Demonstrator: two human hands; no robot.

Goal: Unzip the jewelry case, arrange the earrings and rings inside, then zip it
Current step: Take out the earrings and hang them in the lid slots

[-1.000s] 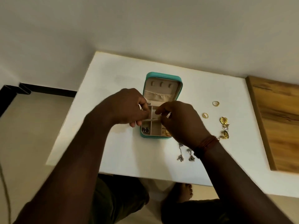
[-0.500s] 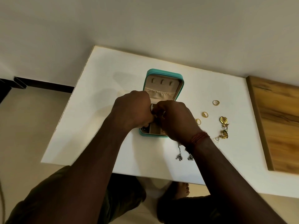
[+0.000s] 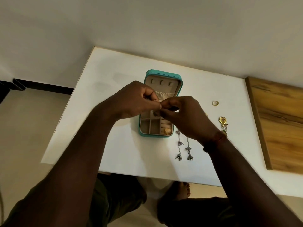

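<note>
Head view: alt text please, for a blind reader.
The left hand and right hand pinch a small dark piece together above an open teal jewelry case on a white table. A gold ring sits in its near right compartment; silver drop earrings and gold pieces lie to the right.

Both forearms reach forward and converge. Left hand point(image 3: 136, 99) and right hand point(image 3: 186, 118) are raised and meet fingertip to fingertip, fingers curled, pinching a small dark piece point(image 3: 155, 113) between them. Reddish thread band point(image 3: 218, 138) on right wrist.
</note>
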